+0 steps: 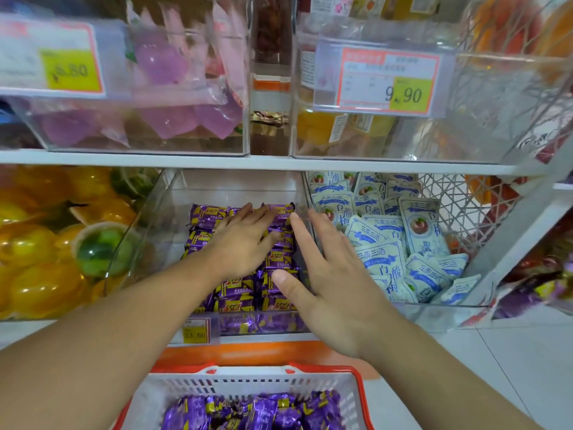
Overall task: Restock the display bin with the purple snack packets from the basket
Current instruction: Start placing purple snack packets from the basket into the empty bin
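Purple packets [235,287], yellow print, rowed in bin [173,193].

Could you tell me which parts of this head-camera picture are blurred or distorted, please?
In the head view, the upper bins and the left price tag are blurred; shelf edges bow from the wide lens; the purple packets between the left hand and right hand stay fairly sharp.

Basket [254,384] cut off (bottom edge).

white shelves [279,162], pale tiled floor [511,361]
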`<action>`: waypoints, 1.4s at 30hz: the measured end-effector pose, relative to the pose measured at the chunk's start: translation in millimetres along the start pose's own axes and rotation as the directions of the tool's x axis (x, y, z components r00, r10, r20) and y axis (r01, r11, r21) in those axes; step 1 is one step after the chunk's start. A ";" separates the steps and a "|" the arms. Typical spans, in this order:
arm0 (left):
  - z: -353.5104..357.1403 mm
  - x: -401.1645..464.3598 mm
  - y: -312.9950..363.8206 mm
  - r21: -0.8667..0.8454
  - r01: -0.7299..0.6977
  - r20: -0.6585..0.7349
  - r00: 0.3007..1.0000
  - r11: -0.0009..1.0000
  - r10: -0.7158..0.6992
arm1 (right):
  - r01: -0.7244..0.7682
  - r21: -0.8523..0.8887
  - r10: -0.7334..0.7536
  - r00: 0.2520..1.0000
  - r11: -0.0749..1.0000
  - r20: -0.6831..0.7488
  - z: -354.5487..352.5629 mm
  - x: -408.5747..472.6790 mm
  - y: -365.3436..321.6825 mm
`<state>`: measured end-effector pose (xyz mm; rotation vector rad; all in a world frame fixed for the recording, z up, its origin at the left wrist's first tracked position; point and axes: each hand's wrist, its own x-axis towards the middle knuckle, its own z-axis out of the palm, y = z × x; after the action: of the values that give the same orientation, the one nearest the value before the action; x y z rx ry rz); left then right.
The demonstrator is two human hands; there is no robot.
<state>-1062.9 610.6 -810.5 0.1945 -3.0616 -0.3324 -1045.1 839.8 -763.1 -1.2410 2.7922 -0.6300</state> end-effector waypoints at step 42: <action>151.7 -322.3 -90.8 -0.460 0.754 0.501 0.656 0.468 -0.564 | -0.014 0.088 -0.052 0.711 0.996 0.701 375.4 -114.2 -128.6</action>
<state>-743.3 596.7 -991.6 1.4324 -2.6940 -1.5348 -808.5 711.7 -1076.3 -1.1649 2.0827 -0.1908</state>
